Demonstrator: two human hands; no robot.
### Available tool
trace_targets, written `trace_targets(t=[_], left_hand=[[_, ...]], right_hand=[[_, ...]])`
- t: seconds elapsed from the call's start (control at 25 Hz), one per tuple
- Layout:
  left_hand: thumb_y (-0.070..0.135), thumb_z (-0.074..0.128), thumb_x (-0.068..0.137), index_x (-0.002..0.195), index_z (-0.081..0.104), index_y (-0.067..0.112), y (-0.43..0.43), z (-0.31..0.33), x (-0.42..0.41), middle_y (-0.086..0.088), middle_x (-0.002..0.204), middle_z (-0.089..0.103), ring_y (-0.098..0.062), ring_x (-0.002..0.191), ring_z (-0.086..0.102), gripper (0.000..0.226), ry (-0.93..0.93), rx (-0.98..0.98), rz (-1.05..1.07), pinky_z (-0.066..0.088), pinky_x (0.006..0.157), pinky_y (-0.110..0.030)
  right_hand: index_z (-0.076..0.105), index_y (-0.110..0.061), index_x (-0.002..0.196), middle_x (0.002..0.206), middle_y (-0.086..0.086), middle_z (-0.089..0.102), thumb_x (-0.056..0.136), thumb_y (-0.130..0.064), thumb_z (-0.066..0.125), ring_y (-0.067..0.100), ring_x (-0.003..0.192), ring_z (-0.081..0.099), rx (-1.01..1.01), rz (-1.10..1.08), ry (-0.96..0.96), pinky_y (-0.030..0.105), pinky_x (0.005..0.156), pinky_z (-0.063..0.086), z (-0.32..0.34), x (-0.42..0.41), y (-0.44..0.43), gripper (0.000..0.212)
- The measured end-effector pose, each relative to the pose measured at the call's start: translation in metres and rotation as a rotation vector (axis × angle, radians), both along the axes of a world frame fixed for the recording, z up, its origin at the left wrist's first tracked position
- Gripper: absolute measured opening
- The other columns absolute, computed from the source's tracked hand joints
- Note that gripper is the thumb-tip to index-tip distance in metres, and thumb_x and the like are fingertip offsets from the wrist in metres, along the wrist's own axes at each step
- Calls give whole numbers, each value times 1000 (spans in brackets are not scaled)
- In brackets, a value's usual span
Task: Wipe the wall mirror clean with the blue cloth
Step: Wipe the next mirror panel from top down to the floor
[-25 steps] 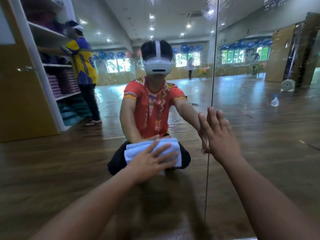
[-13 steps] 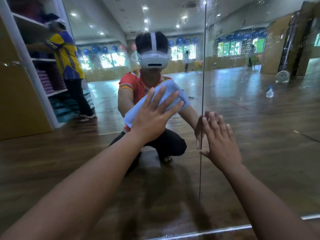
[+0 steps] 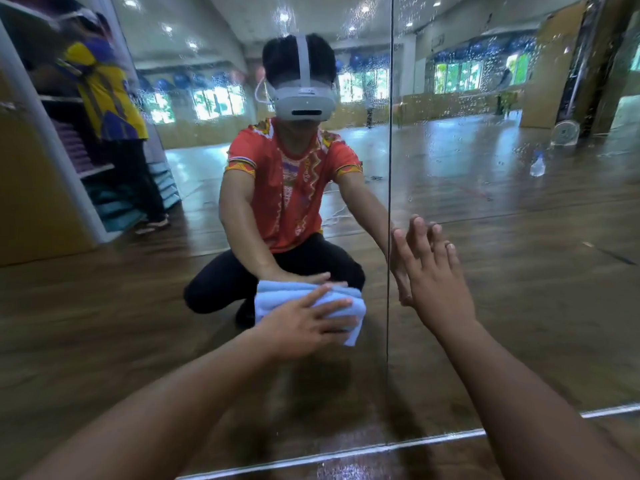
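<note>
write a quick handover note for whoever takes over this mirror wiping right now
Left hand: fingers straight, pressing the folded blue cloth on the mirror, low on the left panel beside the seam.
Right hand: flat against the right panel, holding nothing.
Done: cannot tell how much is wiped.
Left: droplets speckle the upper glass, mostly the right panel.

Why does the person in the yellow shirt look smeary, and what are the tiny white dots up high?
Head view: the person in the yellow shirt, near the left edge, is motion-blurred, while the left hand on the blue cloth looks sharp. Head view: the dots are droplets on the mirror catching light, and ceiling lights reflect as glare.
</note>
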State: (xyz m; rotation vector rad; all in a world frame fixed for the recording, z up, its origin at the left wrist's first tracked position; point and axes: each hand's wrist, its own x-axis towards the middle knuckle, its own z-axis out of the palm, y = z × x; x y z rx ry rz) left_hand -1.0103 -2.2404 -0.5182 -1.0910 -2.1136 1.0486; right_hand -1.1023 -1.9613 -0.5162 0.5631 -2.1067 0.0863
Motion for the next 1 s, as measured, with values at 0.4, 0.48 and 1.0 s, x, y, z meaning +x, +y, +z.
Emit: trace_targets(t=[0.4,0.48,1.0], left_hand=[[-1,56,88,145,54,19,59,164,-41,-9,155,44,-46,143,32,60,409,516,-81,28,114,-65],[1,43,98,145,53,18,63,127,-41,-9,154,45,-43,143,30,51,372,472,-120,25,117,-62],[20,47,98,144,53,28,10,-1,13,-1,158,40,-35,149,27,47,83,275,33,-2,121,-62]], right_hand=[[0,-22,163,170,11,-5,61,-22,94,42,153,18,-11,-27,-44,59,116,36,-3,1,0,139],[-4,-23,163,170,11,-6,69,-20,90,42,153,18,-19,-10,-23,60,115,36,-5,-2,0,133],[-2,-22,163,169,10,-19,82,-17,80,39,154,5,-43,-9,-35,60,116,33,-4,-3,-2,116]])
